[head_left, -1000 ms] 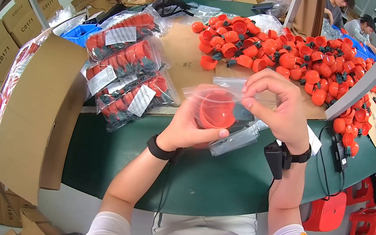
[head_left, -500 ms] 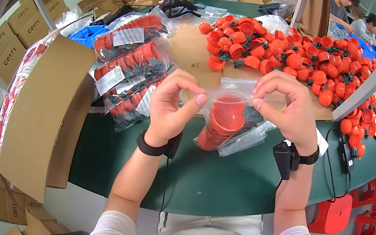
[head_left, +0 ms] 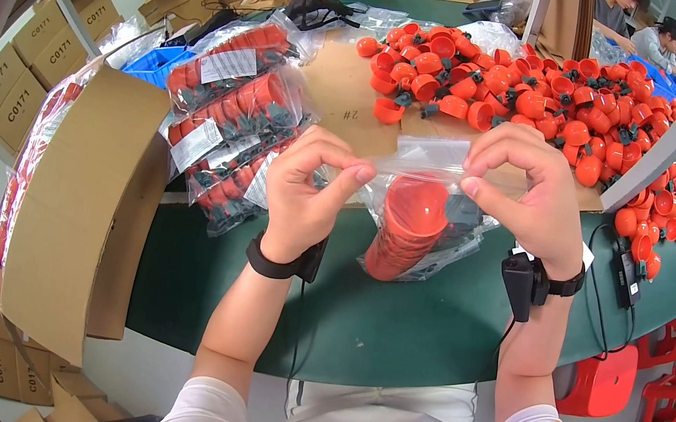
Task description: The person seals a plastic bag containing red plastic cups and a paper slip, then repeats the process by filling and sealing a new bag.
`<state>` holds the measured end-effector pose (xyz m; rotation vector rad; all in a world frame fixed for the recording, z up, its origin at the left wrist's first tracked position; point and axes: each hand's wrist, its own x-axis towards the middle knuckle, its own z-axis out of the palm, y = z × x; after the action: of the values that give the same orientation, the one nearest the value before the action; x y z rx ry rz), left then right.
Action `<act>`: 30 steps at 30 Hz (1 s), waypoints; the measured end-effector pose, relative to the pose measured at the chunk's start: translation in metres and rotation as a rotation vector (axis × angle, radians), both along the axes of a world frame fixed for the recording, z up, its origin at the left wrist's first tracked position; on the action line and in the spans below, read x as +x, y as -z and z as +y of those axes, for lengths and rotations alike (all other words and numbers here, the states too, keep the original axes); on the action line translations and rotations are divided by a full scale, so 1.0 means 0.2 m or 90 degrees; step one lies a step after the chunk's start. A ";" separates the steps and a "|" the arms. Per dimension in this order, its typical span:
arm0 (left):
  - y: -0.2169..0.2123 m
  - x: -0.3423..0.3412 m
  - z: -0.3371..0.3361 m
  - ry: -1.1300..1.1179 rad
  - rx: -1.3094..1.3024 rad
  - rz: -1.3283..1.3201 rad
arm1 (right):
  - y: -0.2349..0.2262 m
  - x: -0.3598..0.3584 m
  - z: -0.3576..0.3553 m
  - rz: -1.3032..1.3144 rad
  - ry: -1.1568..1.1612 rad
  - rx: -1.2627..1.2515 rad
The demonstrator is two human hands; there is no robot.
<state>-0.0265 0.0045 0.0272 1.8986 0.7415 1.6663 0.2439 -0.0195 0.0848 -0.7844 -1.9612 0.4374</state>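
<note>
A clear zip bag point(head_left: 461, 243) hangs between my hands, its top edge drawn out straight. Inside it a stack of red plastic cups point(head_left: 407, 228) leans, with dark parts along its right side. My left hand point(head_left: 311, 193) pinches the left corner of the bag's top between thumb and forefinger. At the right end of the same edge, my right hand point(head_left: 531, 191) pinches with thumb and fingers. Behind the bag's top edge more clear plastic point(head_left: 432, 148) shows; whether it is a separate bag I cannot tell.
Filled bags of red cups point(head_left: 237, 116) are piled at left, beside a tall open carton point(head_left: 76, 210). A large heap of loose red cups point(head_left: 547, 103) covers cardboard at the far right. A grey post point(head_left: 672, 134) and a cabled black adapter point(head_left: 625, 275) stand right. Other people work beyond.
The bag's top edge has been pulled straighter, with my right hand shifting slightly right. The bag's bottom has swung a little right. A person in green at the back has moved.
</note>
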 end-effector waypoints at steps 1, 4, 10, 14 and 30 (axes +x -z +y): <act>0.00 0.01 0.00 -0.003 0.006 0.001 | 0.00 0.00 0.00 0.002 -0.003 0.000; -0.01 -0.01 0.01 0.040 0.046 0.018 | 0.00 0.01 0.00 0.001 -0.009 -0.004; -0.05 0.01 -0.01 0.053 0.104 0.073 | 0.00 0.01 -0.01 -0.014 -0.004 -0.013; -0.03 0.00 -0.01 0.050 0.069 0.072 | -0.01 0.00 -0.02 -0.014 -0.007 -0.028; -0.06 0.01 -0.05 0.085 0.054 0.094 | -0.01 0.00 -0.02 -0.018 -0.024 -0.016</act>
<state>-0.0247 -0.0050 0.0402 2.0994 0.5943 1.5104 0.2432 -0.0243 0.0861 -0.7739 -2.0027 0.4759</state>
